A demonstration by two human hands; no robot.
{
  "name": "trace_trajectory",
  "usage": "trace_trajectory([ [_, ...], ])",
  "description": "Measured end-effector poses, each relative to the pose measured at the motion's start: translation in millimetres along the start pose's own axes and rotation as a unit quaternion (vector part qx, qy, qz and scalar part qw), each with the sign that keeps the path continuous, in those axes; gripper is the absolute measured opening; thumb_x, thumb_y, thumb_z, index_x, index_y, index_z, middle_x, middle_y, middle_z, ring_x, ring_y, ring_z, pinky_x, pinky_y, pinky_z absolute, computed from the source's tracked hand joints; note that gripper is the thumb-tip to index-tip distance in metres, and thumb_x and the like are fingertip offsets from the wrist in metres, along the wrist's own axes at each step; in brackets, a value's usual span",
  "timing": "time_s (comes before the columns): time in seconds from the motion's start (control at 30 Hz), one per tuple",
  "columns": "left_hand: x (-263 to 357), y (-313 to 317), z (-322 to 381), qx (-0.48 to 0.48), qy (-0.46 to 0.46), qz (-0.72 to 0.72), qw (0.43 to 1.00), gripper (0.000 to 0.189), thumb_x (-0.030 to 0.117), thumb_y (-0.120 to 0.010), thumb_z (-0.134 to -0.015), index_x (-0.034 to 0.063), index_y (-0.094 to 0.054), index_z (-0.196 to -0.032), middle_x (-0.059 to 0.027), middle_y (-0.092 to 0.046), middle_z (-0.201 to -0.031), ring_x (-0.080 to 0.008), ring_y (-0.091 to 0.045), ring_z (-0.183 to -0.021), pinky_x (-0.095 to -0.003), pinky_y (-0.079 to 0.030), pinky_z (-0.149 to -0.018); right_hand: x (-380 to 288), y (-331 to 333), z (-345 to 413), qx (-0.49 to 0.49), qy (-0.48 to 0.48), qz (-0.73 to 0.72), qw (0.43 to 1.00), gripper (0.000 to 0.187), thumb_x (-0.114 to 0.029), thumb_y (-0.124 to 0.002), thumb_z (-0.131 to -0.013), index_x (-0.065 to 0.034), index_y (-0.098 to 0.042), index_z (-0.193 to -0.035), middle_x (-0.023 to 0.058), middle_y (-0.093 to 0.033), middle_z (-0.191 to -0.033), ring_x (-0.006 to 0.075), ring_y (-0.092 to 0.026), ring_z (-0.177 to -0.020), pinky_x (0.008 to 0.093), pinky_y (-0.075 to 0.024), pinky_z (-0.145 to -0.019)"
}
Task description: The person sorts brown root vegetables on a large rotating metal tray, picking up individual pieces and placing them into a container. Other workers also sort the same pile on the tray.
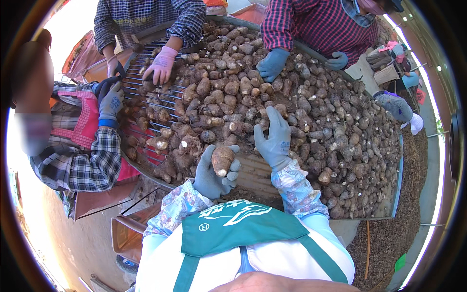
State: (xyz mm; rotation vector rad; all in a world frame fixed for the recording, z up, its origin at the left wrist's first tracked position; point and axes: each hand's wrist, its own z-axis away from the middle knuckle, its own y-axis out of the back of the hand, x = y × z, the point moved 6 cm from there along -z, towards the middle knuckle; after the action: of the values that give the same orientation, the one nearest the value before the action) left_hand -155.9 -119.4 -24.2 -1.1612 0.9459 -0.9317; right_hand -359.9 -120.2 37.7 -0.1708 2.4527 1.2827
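Note:
My left hand point(216, 175), in a grey-blue work glove, holds a brown taro corm point(223, 161) with a pale cut tip pointing down towards me. To its right my right hand point(273, 140), gloved alike, is over the near edge of the pile, its thumb and fingers spread. Its fingertips are close to corms at the pile's edge; whether they touch any is unclear. A large heap of small taro corms point(343, 146) covers much of the metal sorting table point(251, 171). Between my hands a bare, soil-dusted part of the table shows.
Metal bars form a grate point(153, 106) at the table's left. Co-workers' gloved hands are there: a pink glove point(160, 65) and a grey glove point(110, 102). Opposite, another co-worker's blue glove point(273, 64) touches the heap. An orange-brown container point(127, 233) stands below left.

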Motion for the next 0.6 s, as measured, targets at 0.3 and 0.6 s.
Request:
trace_trajectory([
  [0.3, 23, -8, -26, -0.12, 0.033, 0.092, 0.988, 0.06, 0.054, -0.054, -0.109, 0.0166, -0.055, -0.156, -0.018, -0.071, -0.132, -0.0319, -0.069, -0.107, -0.0431, -0.058, -0.086, -55, -51, 134, -0.313, 0.265, -0.152, 0.899, 0.044, -0.035, -0.077, -0.086, -0.0135, -0.072, -0.125, 0.0141, -0.069, -0.135, 0.0364, -0.064, -0.129, 0.0526, -0.0466, -0.11],
  [0.6, 9, -11, -21, -0.147, -0.031, -0.01, 0.989, 0.038, 0.044, -0.057, -0.111, 0.014, -0.068, -0.13, -0.0124, -0.064, -0.14, -0.0338, -0.058, -0.138, -0.0599, -0.044, -0.121, -35, -89, -44, -0.168, 0.11, 0.081, 0.976, 0.049, -0.039, -0.068, -0.093, -0.0076, -0.068, -0.131, 0.0177, -0.068, -0.128, 0.0382, -0.065, -0.121, 0.0569, -0.0438, -0.107],
])
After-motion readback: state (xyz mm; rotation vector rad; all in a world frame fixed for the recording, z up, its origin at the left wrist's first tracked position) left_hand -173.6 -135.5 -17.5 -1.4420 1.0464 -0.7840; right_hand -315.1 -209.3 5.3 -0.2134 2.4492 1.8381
